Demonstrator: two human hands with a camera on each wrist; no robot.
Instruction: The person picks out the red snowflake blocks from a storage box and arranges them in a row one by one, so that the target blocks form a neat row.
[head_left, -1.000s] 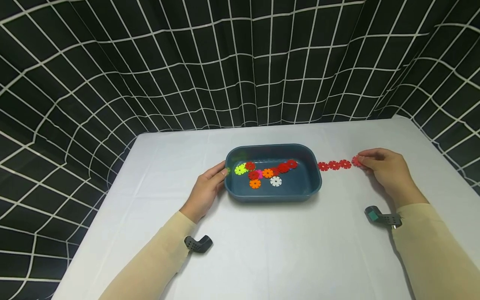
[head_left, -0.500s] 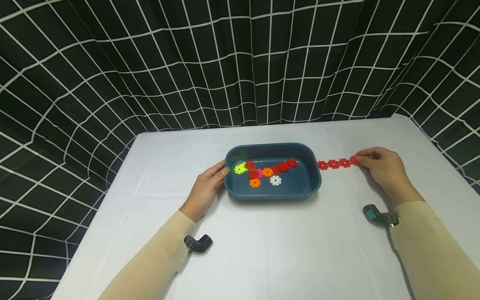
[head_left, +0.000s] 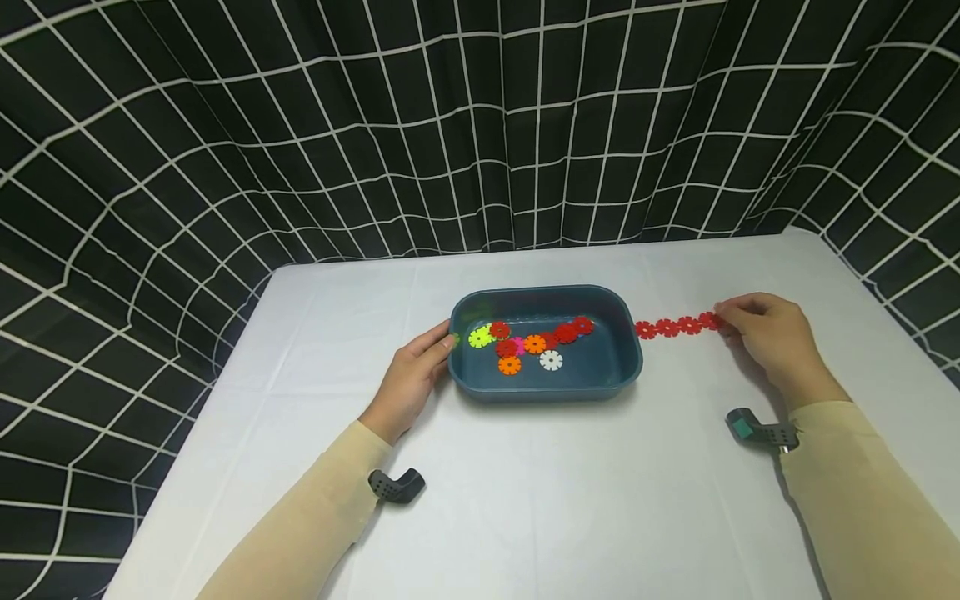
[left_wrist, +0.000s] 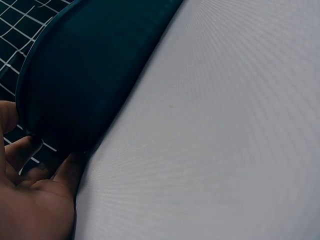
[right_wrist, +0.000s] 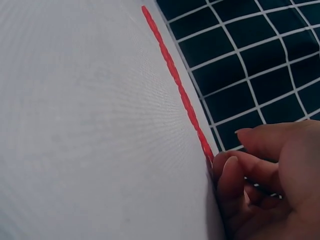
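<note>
A blue-green plastic tray stands mid-table with loose snowflake-shaped building discs in it. My left hand grips its left end, the thumb at the rim and other fingers against the outer wall, as the left wrist view shows. Right of the tray lies a row of red snowflake discs, flat on the cloth and edge to edge. My right hand is at the right end of this row, fingertips right by the last red disc. In the right wrist view, a gap shows between the uppermost finger and the lower fingers.
Inside the tray are red discs, orange discs, a white disc and yellow-green discs. A white cloth covers the table. Black curtain with a white grid hangs behind and at both sides.
My right hand has brought the last red disc leftward up to the row, and its fingers have since drawn back slightly from it. The left hand stays on the tray.
</note>
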